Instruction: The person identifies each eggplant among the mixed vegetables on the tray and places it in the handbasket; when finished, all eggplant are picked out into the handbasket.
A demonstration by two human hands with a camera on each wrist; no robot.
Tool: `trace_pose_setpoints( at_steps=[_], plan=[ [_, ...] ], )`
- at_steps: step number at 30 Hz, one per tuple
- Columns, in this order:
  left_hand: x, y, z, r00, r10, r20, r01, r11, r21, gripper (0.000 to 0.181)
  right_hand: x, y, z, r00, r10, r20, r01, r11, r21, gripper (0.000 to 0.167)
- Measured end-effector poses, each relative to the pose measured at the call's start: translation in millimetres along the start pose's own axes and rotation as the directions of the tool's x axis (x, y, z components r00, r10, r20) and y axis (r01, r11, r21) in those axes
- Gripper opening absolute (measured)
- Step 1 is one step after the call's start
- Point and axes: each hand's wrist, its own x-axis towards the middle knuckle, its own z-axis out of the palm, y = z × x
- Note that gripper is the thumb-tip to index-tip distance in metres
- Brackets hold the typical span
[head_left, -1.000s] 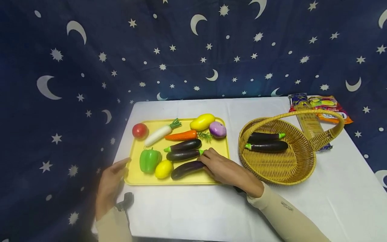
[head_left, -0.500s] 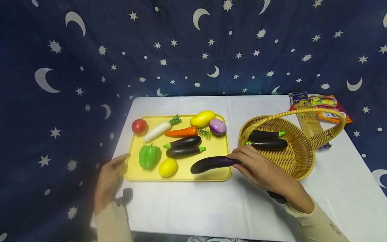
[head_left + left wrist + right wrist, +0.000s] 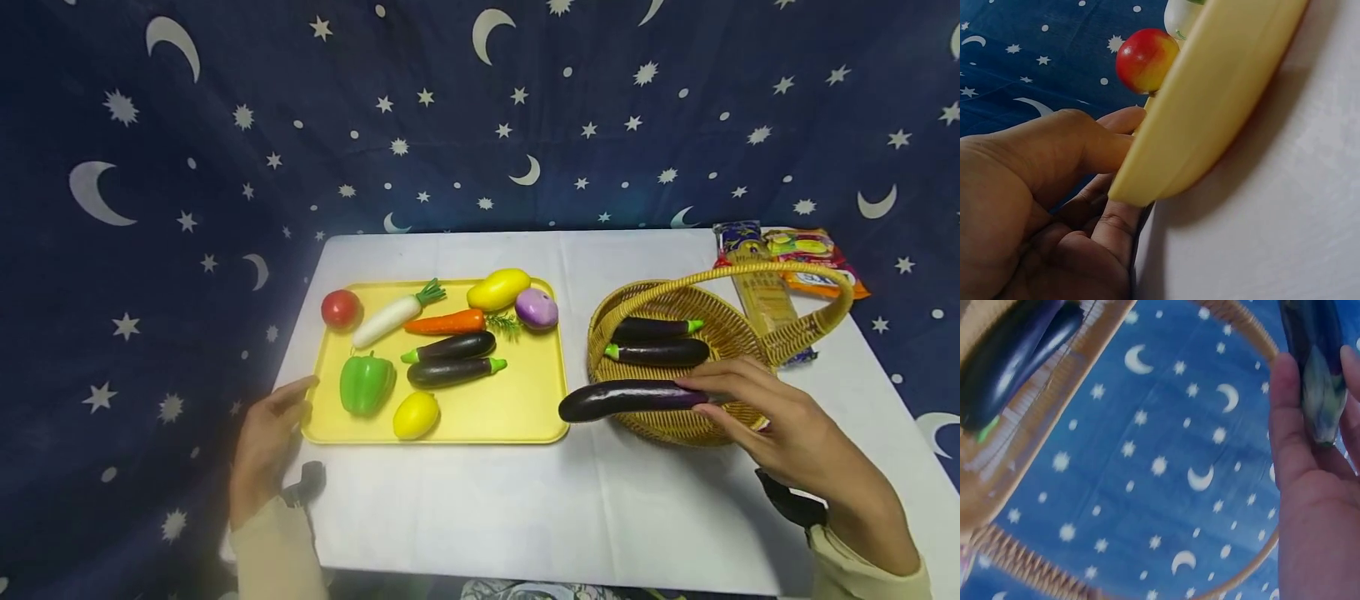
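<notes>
We find the right hand [image 3: 795, 425] pinching 1 eggplant [image 3: 626, 400] by its stem end, across the near side of the basket [image 3: 731, 327] in the head view, long axis left to right, near-parallel to 2 eggplants [image 3: 663, 352] inside. We note the left hand [image 3: 264, 442], farther off, gripping the left rim of the tray [image 3: 525, 379].

The tray [image 3: 525, 408] is pale yellow. At its ten o'clock the fruit [image 3: 1147, 60] is red with yellow; at two, the round vegetable [image 3: 537, 309] is light purple. At three, the basket [image 3: 735, 333] is golden brown, and at the basket's eight o'clock the eggplant [image 3: 630, 400] is blackish purple. At twelve, the cloth [image 3: 450, 125] is dark blue with white moons and stars.
</notes>
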Motion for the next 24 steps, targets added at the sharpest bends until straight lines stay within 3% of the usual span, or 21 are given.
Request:
trace_pose_setpoints(
  at_steps=[2, 8, 12, 18, 24],
  plan=[
    [1.6, 0.2, -0.8, 1.000, 0.001, -0.009, -0.001, 1.000, 0.010, 0.045, -5.0, 5.8, -4.1, 0.999, 0.030, -0.024, -0.030, 0.999, -0.010, 0.058],
    [5.3, -0.8, -1.8, 0.999, -0.025, -0.021, 0.025, 1.000, 0.017, 0.044, -21.5, 28.8, -17.0, 0.979, 0.168, -0.116, -0.179, 0.980, -0.088, 0.047],
    [5.1, -1.4, -2.2, 1.000, -0.013, -0.024, 0.013, 1.000, 0.021, 0.044, -26.1, 47.4, -14.1, 0.963, 0.247, -0.104, -0.261, 0.953, -0.151, 0.045],
    [5.9, -2.0, -1.7, 1.000, -0.012, -0.013, 0.012, 1.000, -0.006, 0.043, -21.1, 68.3, 5.2, 0.953, 0.303, -0.004, -0.299, 0.939, -0.169, 0.033],
    [4.3, -1.6, -3.0, 1.000, -0.013, -0.013, 0.013, 1.000, 0.003, 0.043, -6.1, 77.2, 19.2, 0.969, 0.244, 0.039, -0.231, 0.950, -0.211, 0.032]
  ],
)
